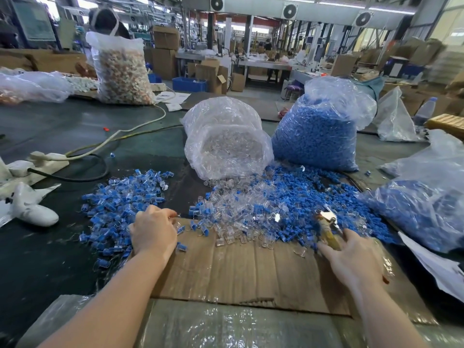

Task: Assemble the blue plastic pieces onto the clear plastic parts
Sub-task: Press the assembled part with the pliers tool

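My left hand [153,232] sits knuckles up at the right edge of a pile of assembled blue-and-clear pieces [118,204]. Its fingers are curled round a small piece, and a thin wire sticks out at the fingertips. My right hand [351,257] grips a tool [329,229] with a brownish handle and a shiny metal head, pointing into the loose blue pieces [313,197]. Loose clear parts [233,214] lie heaped between my hands at the far edge of a cardboard sheet [238,272].
An open bag of clear parts [226,136] and a bag of blue pieces [316,136] stand behind the heaps. Another bag of blue pieces [426,214] lies at the right. A power strip [47,159], cables and a white glove [32,209] lie at the left.
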### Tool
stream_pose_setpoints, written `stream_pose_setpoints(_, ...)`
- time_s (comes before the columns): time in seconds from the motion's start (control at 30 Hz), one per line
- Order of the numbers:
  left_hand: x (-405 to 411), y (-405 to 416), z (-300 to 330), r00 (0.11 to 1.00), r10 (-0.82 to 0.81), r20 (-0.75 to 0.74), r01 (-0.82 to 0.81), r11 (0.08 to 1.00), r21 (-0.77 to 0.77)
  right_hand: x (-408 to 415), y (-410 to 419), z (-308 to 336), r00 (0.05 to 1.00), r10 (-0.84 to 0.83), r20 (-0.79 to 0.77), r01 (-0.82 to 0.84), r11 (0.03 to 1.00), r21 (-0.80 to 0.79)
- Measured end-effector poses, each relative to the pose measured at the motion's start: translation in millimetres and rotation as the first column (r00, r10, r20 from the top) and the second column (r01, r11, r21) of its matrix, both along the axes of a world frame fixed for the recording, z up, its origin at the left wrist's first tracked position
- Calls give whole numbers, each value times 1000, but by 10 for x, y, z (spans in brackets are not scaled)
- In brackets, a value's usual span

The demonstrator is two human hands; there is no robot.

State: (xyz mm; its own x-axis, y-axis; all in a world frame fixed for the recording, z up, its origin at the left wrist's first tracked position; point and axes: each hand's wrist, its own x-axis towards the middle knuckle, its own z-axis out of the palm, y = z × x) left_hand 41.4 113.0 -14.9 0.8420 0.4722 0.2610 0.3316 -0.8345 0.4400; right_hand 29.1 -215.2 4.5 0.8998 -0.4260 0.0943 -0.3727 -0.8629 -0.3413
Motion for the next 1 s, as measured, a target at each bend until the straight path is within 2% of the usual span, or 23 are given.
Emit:
stream_pose_setpoints(0.07, -13, -23, -23, 1000, 11, 15, -11, 1000, -5, 16, -47, -33, 1000, -4, -30, 3, 999, -37)
stream_pose_setpoints(0.17, -25, -161, 28, 985, -52, 165, 64, 995, -73, 29, -62, -53, 998, -8, -56, 3, 997, -82)
stream_pose_setpoints(0.27, -39, -401, 97, 943, -215, 254, 241, 967, -80, 25, -40, -65, 997, 4, -78, -14, 991, -134)
stream_pose_setpoints(0.37, -64, -672, 110, 874, -394, 285, 440, 891, -116, 16, -28, -56, 996, 5, -90, -20, 987, -160)
stream_pose_setpoints(0.5, -112, -951, 26, 805, -534, 257, 574, 811, -115, -38, 39, -1, 994, -4, -107, -17, 981, -194)
stream_pose_setpoints(0.57, -133, -1044, -10, 780, -571, 255, 610, 785, -108, -90, 120, 32, 1000, 12, 6, -11, 986, -164)
stream_pose_setpoints(0.67, -152, -1152, -36, 727, -640, 247, 671, 739, -62, -150, 259, 53, 967, 145, 210, -107, 977, -182)
stream_pose_setpoints(0.77, -154, -1236, -75, 664, -734, 143, 735, 676, 58, -157, 362, 40, 974, 188, 129, -153, 958, -243)
stream_pose_setpoints(0.83, -163, -1262, -100, 654, -749, 103, 746, 662, 76, -136, 387, 9, 981, 180, 70, -157, 955, -253)
stream_pose_setpoints(1.0, -167, -1245, -152, 654, -727, 206, 740, 673, 26, -75, 420, -38, 985, 126, 119, -94, 966, -242)
